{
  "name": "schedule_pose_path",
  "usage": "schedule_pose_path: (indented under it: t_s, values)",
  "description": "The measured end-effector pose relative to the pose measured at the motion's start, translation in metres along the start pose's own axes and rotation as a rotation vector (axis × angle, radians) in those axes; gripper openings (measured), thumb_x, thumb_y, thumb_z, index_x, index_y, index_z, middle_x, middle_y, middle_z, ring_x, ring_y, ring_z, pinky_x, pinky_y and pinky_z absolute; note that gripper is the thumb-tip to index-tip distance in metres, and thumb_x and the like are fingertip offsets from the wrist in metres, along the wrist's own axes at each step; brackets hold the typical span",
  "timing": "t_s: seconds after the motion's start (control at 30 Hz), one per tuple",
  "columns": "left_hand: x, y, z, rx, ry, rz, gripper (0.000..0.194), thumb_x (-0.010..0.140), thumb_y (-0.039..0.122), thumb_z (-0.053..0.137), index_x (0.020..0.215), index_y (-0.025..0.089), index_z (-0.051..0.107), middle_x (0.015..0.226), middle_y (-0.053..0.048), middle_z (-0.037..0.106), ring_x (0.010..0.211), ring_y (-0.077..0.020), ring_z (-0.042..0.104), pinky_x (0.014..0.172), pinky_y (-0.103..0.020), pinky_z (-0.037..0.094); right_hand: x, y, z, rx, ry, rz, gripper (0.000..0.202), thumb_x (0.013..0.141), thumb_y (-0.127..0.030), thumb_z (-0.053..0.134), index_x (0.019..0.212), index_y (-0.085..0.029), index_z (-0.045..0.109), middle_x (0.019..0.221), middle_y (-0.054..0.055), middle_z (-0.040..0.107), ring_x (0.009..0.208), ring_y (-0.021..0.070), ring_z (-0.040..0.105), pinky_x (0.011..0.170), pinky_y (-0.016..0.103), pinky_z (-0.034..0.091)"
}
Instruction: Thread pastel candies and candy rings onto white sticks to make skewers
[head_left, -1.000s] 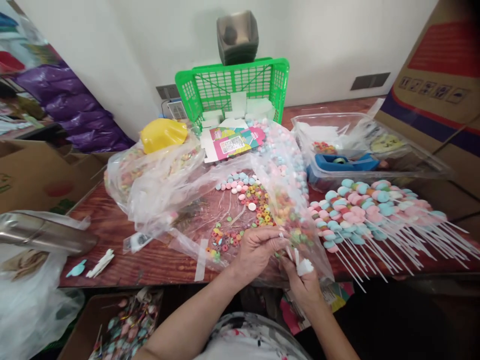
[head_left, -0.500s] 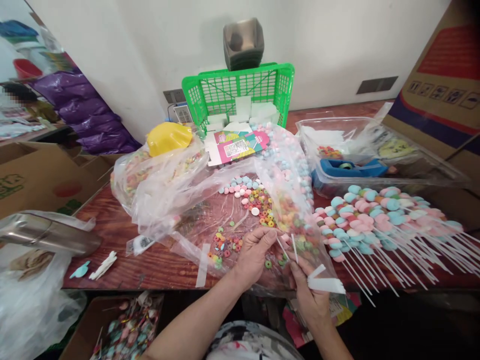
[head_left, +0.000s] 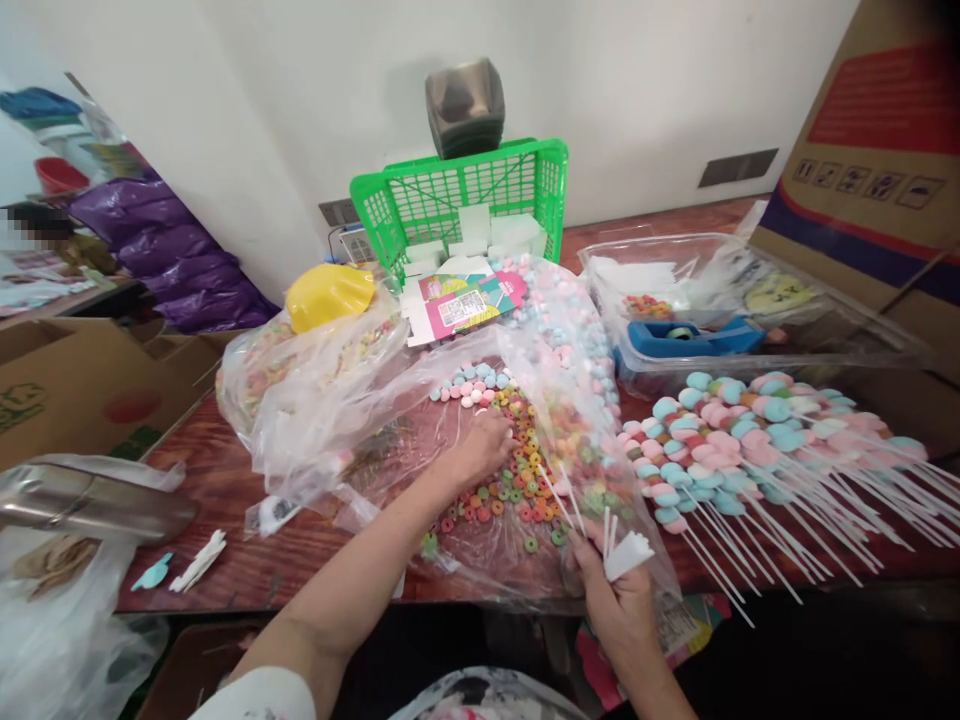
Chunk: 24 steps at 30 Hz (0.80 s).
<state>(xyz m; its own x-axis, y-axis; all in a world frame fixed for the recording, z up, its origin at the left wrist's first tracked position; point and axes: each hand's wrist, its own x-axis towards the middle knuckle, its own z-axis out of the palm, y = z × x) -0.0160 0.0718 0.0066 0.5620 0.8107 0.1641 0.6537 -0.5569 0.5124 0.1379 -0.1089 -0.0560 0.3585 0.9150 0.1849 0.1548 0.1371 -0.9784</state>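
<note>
My right hand (head_left: 619,590) is closed around a bunch of white sticks (head_left: 630,552), with a couple of thin ones poking up and left past the fingers. Further out, my left hand (head_left: 486,447) reaches into the loose sweets with its fingers curled down. What its fingertips pinch, if anything, is hidden. Around that hand lie colourful ring-shaped pieces (head_left: 487,508), and just beyond it pink, white and blue marshmallows (head_left: 474,384). They rest on a clear plastic sheet (head_left: 390,450) spread over the table. To the right is a pile of finished-looking marshmallow skewers (head_left: 720,440), sticks towards me.
Behind stands a green basket (head_left: 459,180) with white cards. A clear tub (head_left: 667,245) holds a blue tape dispenser (head_left: 694,337). At left are a bag with a yellow bowl-like piece (head_left: 330,297), a steel flask (head_left: 97,500), a cardboard box (head_left: 97,390) and small white clips (head_left: 199,562).
My left hand has left my right hand and moved up and left into the sweets. My right hand still holds the sticks, now angled differently. The view has shifted slightly.
</note>
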Motion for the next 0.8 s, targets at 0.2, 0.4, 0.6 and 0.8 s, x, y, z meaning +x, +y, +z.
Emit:
schedule_pose_path:
  t_s: [0.2, 0.4, 0.6, 0.8]
  values:
    - [-0.001, -0.012, 0.001, 0.039, -0.053, 0.019, 0.011, 0.081, 0.019, 0.058, 0.074, 0.015, 0.066, 0.080, -0.006, 0.054, 0.081, -0.0197, 0.050, 0.076, -0.031, 0.040, 0.000, -0.004, -0.002, -0.047, -0.019, -0.075, 0.031, 0.087, -0.034, 0.055, 0.064, -0.017, 0.064, 0.055, 0.000, 0.057, 0.048, 0.0116, 0.053, 0.047, 0.021, 0.044]
    - [-0.005, -0.022, 0.002, 0.117, -0.063, 0.102, 0.023, 0.074, 0.003, 0.048, 0.084, 0.015, 0.066, 0.087, -0.007, 0.050, 0.083, -0.0187, 0.048, 0.077, -0.031, 0.041, 0.003, -0.006, -0.001, -0.108, -0.007, -0.142, 0.022, 0.088, -0.031, 0.055, 0.093, -0.016, 0.071, 0.055, -0.002, 0.056, 0.049, 0.0122, 0.054, 0.047, 0.021, 0.045]
    - [-0.004, -0.022, 0.014, 0.093, 0.049, 0.097, 0.018, 0.077, 0.006, 0.050, 0.084, 0.013, 0.065, 0.089, -0.009, 0.051, 0.082, -0.0188, 0.049, 0.075, -0.031, 0.043, 0.004, -0.011, -0.003, -0.128, -0.014, -0.173, 0.021, 0.087, -0.030, 0.056, 0.092, -0.017, 0.072, 0.056, -0.002, 0.057, 0.050, 0.0122, 0.055, 0.047, 0.020, 0.046]
    - [-0.005, -0.025, 0.003, -0.414, 0.244, -0.112, 0.015, 0.079, 0.023, 0.061, 0.087, 0.016, 0.072, 0.082, -0.006, 0.065, 0.082, -0.0189, 0.057, 0.082, -0.034, 0.044, 0.001, -0.002, -0.004, -0.132, -0.028, -0.145, 0.022, 0.088, -0.031, 0.055, 0.080, -0.017, 0.071, 0.056, 0.000, 0.058, 0.052, 0.0124, 0.056, 0.049, 0.020, 0.047]
